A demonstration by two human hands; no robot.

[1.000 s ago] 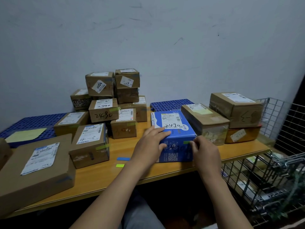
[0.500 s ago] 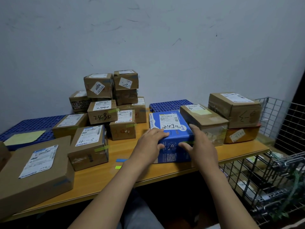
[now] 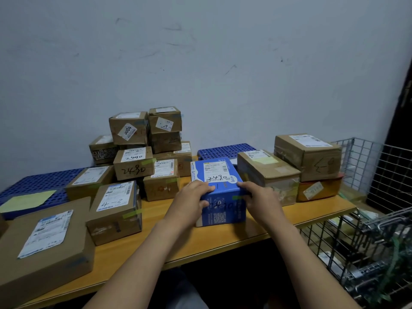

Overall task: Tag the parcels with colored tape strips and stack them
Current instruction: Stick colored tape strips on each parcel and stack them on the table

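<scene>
A blue parcel marked 2490 stands near the front of the wooden table. My left hand grips its near left edge, fingers curled over the top. My right hand grips its near right corner, next to a green tape strip on the front face. Brown parcels are stacked at the back left, several with green tape strips. Two more brown parcels sit to the right, the far one on an orange box.
A large flat brown parcel and a parcel marked 4-2 lie at the front left. Blue plastic pallets lie along the wall. A wire cage and a metal cart stand at the right.
My right hand moved from the tape strip on the front face up to the blue parcel's right corner. My left hand slid to the near left edge. Both hands now grip the parcel.
</scene>
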